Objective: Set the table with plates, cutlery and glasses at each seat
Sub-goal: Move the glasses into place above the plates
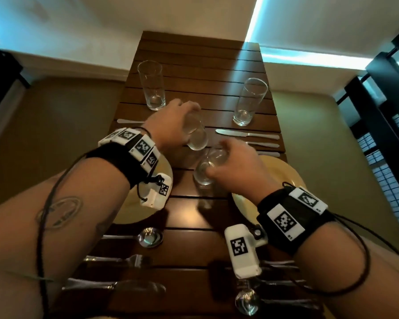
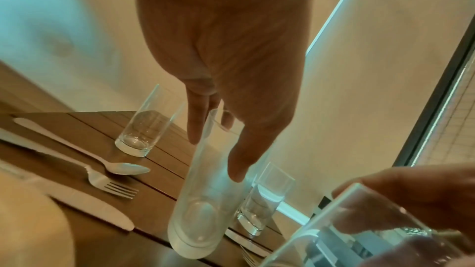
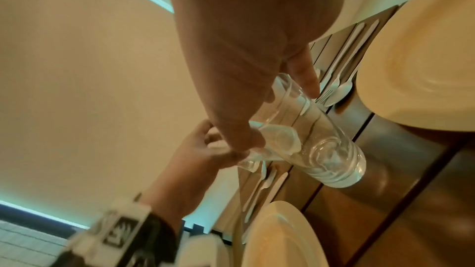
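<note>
Left plate (image 1: 157, 171) mostly hidden under left wrist; near cutlery (image 1: 124, 261) blurred, possibly forks.

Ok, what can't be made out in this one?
- Left plate: head view, mostly behind the left forearm and wrist camera.
- Whether the held glasses touch the table: blurred in head view.
- Near cutlery: head view, dark and blurred; some pieces behind the right wrist camera.
- Right hand's glass: cut off by the left wrist view's bottom edge.
</note>
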Tool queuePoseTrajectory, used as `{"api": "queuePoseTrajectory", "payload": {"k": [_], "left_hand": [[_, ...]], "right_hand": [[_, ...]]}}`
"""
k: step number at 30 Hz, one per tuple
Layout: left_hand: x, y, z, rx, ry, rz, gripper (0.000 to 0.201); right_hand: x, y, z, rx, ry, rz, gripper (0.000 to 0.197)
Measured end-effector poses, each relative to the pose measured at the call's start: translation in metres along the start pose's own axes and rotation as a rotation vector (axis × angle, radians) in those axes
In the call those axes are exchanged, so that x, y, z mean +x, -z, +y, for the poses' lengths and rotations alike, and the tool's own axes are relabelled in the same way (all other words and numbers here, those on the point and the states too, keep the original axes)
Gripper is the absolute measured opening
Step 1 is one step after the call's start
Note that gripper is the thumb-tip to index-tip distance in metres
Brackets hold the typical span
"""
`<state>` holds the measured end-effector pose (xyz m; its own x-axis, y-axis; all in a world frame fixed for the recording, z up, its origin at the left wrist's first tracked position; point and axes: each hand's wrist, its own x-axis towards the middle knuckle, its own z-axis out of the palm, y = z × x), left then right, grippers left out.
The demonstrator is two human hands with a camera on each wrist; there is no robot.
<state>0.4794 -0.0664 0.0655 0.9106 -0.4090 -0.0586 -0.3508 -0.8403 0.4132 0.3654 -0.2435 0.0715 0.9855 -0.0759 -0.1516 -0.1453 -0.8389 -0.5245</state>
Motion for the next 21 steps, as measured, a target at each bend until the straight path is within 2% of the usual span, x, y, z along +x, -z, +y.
{"api": "queuePoseTrajectory", "payload": {"k": [4, 7, 11, 16, 21], "left_hand": [[-0.078, 0.007, 0.017, -0.064, -0.027, 0.094, 0.077], [-0.14, 0.012, 0.036, -0.065, -0.04, 0.13, 0.08], [-0.223, 0.009, 0.064, -0.075, -0.047, 0.162, 0.082], [-0.307, -0.012, 0.09, -0.035, -0.018, 0.062, 0.078], [-0.355, -0.042, 0.1, -0.003, 0.04, -0.073, 0.08]], "right_hand": [[-0.066, 0.028, 0.008, 0.116, -0.002, 0.068, 0.072], [-0.118, 0.042, 0.013, 0.167, 0.029, 0.055, 0.077], [-0.193, 0.044, 0.022, 0.2, 0.082, -0.009, 0.071], [-0.27, 0.027, 0.032, 0.184, 0.105, -0.094, 0.072], [-0.308, 0.001, 0.043, 0.119, 0.109, -0.17, 0.085]]}}
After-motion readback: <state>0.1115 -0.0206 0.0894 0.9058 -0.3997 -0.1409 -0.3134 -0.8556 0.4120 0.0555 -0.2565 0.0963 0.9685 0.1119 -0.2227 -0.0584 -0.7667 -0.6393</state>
